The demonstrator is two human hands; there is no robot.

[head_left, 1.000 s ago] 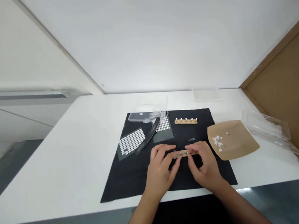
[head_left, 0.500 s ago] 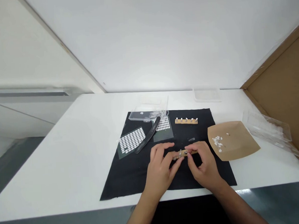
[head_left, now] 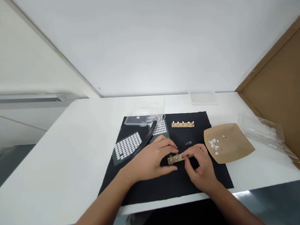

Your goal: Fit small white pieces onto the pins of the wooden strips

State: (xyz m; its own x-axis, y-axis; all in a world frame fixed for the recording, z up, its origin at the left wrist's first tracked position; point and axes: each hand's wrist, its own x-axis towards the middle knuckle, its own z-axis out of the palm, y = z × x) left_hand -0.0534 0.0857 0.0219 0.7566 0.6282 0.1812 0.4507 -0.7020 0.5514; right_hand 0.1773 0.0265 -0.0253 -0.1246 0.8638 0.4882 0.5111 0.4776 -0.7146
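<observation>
A wooden nail stand [head_left: 172, 160] with metal pegs lies on the black mat. Clear false nails [head_left: 176, 157] stand on its left pegs. My left hand [head_left: 152, 157] is open around the stand's left end, thumb in front and fingers behind, with a gap between. My right hand [head_left: 200, 165] is closed, thumb and index fingertip pinched together over a middle peg; whatever they pinch is hidden. The right end of the stand is partly covered by that hand. Just behind lies a loose clear false nail [head_left: 188, 143].
A second nail stand [head_left: 183, 125] with white-topped pegs is farther back. Left are sheets of white oval stickers [head_left: 128, 146], a black curved nail file [head_left: 147, 136] and a clear box [head_left: 135, 120] of nails. A brown paper tray [head_left: 238, 143] holds white scraps; clear packs [head_left: 261, 128] lie right.
My left hand has let go of the stand and spread open, its forearm swinging left. The right fingertips have moved slightly left along the stand. The whole view has shifted a little.
</observation>
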